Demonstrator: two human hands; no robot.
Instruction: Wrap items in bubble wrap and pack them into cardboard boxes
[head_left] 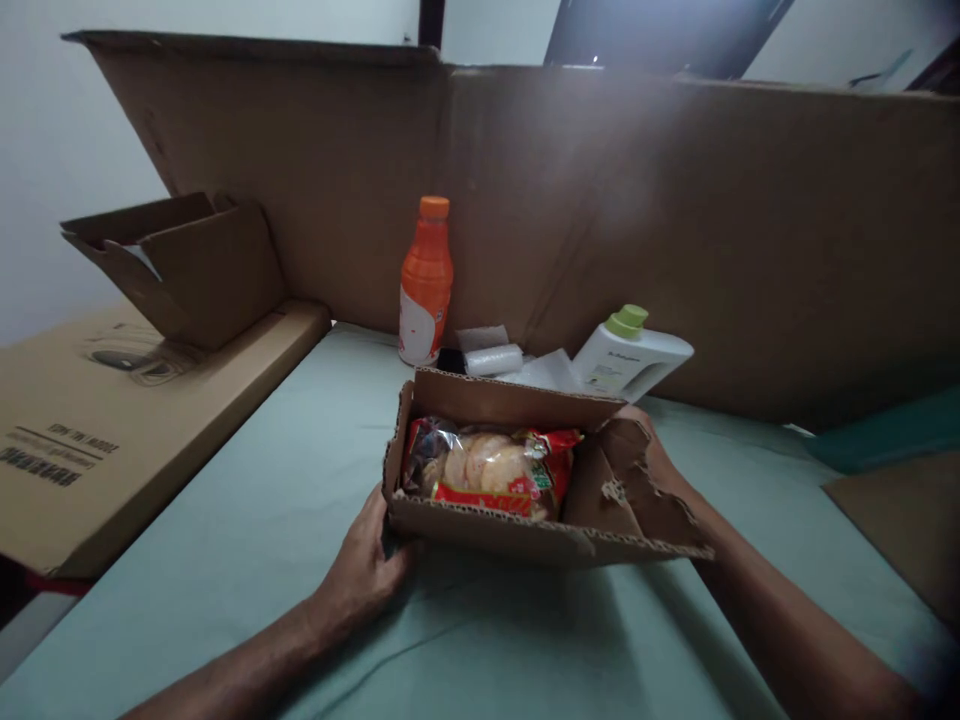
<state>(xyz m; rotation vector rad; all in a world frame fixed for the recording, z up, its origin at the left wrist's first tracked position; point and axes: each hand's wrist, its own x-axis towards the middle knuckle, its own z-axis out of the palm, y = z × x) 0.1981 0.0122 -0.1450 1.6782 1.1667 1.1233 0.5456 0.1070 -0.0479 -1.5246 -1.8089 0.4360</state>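
Observation:
A small open cardboard box (495,532) with torn flaps sits on the pale green tabletop (262,520). Inside it lies a red and clear snack packet (491,467) showing pale round crackers. My left hand (367,568) grips the box at its near left corner. My right hand (660,460) holds the box's right end, mostly hidden behind a ragged flap (637,500); only the knuckles and forearm show.
Behind the box stand an orange bottle (425,282), a white jug with a green cap (634,352), and small white packets (491,355). A tall cardboard sheet (675,220) walls the back. A long flat carton (97,420) and an open box (195,265) lie left.

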